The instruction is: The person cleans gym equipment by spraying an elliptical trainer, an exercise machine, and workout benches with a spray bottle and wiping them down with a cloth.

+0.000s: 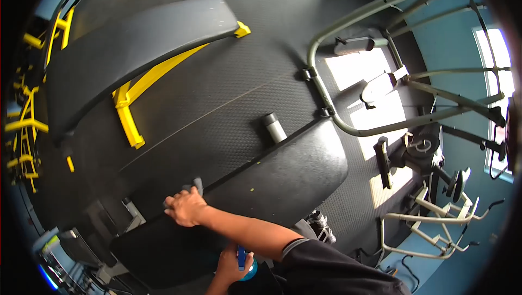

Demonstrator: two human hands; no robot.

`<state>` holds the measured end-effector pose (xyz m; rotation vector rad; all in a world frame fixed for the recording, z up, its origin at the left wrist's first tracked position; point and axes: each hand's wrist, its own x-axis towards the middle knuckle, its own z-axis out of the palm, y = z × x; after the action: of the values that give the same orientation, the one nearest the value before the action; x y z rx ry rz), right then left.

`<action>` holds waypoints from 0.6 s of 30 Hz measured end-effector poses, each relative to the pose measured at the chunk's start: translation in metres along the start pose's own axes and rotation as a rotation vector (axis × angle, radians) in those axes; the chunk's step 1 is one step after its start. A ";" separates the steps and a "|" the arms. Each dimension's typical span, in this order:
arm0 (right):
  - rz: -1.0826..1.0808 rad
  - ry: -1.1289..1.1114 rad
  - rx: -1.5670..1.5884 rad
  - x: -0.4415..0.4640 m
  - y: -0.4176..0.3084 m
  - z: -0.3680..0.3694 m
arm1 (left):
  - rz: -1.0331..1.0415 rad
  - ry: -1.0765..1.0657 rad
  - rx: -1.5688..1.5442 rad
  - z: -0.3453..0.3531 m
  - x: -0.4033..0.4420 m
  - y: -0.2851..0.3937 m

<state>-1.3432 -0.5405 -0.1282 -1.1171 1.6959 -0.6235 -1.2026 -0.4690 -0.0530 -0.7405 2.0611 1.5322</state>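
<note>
Black pad (285, 170), grey cloth (198, 187), bottle (242, 258) apparently blue.

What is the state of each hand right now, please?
Left hand: closed, holding a blue bottle.
Right hand: closed, holding a grey cloth.

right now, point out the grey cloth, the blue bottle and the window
Grey cloth (198, 187), head view, on its exposed end
Blue bottle (250, 271), head view, on its rounded body
Window (503, 50), head view, on its bright upper part

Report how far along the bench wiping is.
Nothing looks plainly finished: yellowish specks mark the black bench pad. In hand: right hand with grey cloth over the pad, left hand holding a spray bottle. Likely left: the specked part, unless that is wear.
</note>
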 end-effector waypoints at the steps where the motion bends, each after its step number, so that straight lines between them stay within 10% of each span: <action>1: -0.008 0.003 0.004 -0.006 0.018 -0.006 | -0.032 -0.059 -0.010 0.003 0.013 0.017; 10: 0.520 0.173 -0.363 -0.154 0.286 -0.160 | 0.126 -0.122 0.159 0.054 0.109 0.081; 18: 0.981 0.340 0.103 -0.219 0.442 -0.187 | 0.183 -0.120 0.114 0.079 0.151 0.131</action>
<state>-1.6644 -0.1649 -0.3125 -0.0148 2.1899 -0.2547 -1.3985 -0.3843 -0.0796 -0.4177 2.1539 1.4994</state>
